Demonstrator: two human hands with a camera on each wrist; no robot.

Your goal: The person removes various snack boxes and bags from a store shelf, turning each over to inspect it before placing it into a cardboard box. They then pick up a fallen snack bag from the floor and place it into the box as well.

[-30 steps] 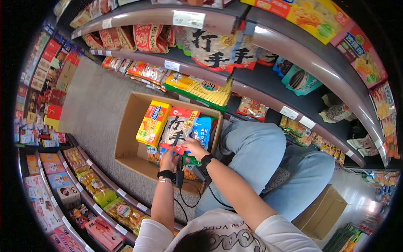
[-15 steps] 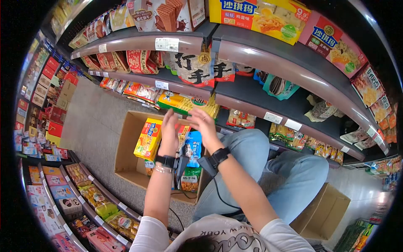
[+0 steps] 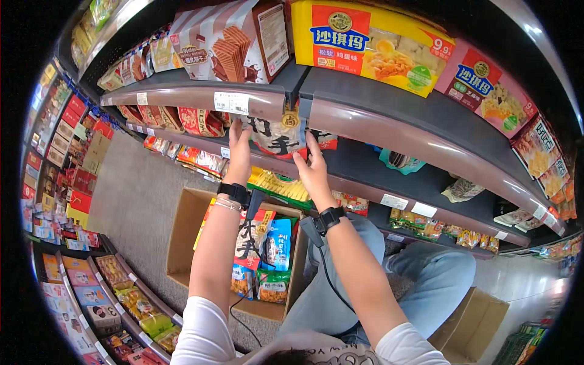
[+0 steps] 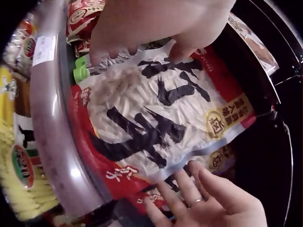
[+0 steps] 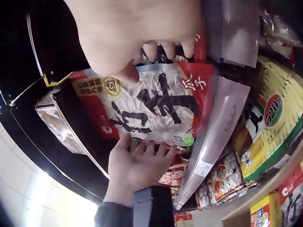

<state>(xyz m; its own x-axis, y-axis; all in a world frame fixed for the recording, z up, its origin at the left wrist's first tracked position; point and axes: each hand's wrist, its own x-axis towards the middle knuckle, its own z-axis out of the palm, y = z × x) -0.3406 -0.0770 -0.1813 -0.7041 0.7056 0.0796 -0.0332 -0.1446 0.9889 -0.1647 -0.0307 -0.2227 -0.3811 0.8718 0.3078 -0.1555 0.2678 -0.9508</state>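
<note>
A red and white bag (image 3: 277,137) with big black characters lies on the middle shelf, front face toward me. My left hand (image 3: 240,152) is at the bag's left edge, fingers extended, its thumb tip right at the border. At the opposite edge, my right hand (image 3: 314,173) spreads its fingers beside the bag. In the left wrist view, the right fingers (image 4: 173,194) reach under the bag's edge, a ring on one of them. The right wrist view shows the left thumb and fingertips (image 5: 142,149) along the other edge. More like bags sit behind it, partly hidden.
A cardboard box (image 3: 179,243) on the floor holds a similar red bag (image 3: 249,237), a blue bag (image 3: 277,243) and other snacks. The shelf above (image 3: 182,85) overhangs the hands. Bent knees (image 3: 420,267) and a second carton (image 3: 474,322) are at the right.
Both hands have left the bag in the cardboard box, risen forward and come to either side of the bag on the shelf. The view has tilted up toward the shelves.
</note>
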